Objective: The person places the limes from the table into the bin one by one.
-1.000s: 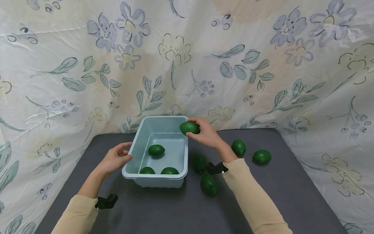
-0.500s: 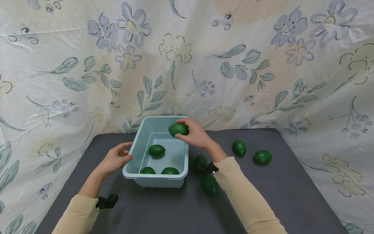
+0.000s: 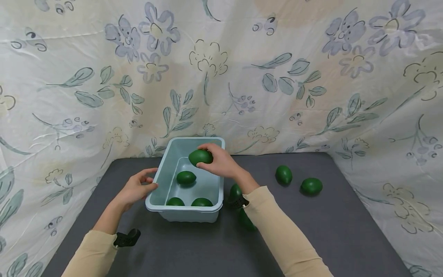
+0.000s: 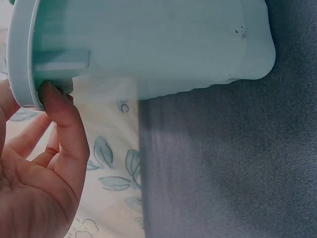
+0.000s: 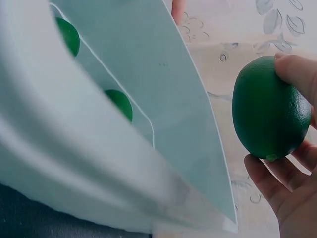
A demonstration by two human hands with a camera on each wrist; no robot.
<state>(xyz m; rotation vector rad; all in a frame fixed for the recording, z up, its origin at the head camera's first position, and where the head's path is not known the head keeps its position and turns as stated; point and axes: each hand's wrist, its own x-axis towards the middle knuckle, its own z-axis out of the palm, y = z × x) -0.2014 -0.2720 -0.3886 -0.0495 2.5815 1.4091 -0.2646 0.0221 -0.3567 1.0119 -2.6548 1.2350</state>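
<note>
My right hand [image 3: 223, 161] holds a dark green lime [image 3: 200, 157] above the inside of a pale blue plastic basin [image 3: 188, 216]. In the right wrist view the thumb lies on one side of this lime [image 5: 267, 109] and the fingertips on the other, apart from the basin's wall. On the basin's floor lie a lime [image 3: 186, 177] near the middle and two more, partly hidden, by the front wall. My left hand [image 3: 136, 188] pinches the basin's left rim; in the left wrist view its thumb [image 4: 64, 116] is under the lip.
Right of the basin, two limes lie partly behind my right wrist, a nearer lime [image 3: 246, 221] and a farther lime [image 3: 236, 190]. Farther right are another lime [image 3: 283, 175] and one beside it [image 3: 311, 186]. A floral cloth [image 3: 221, 77] hangs behind the dark grey table [image 3: 187, 250].
My right hand has carried the lime leftward from the basin's right rim to over its inside. The left hand has stayed on the rim.
</note>
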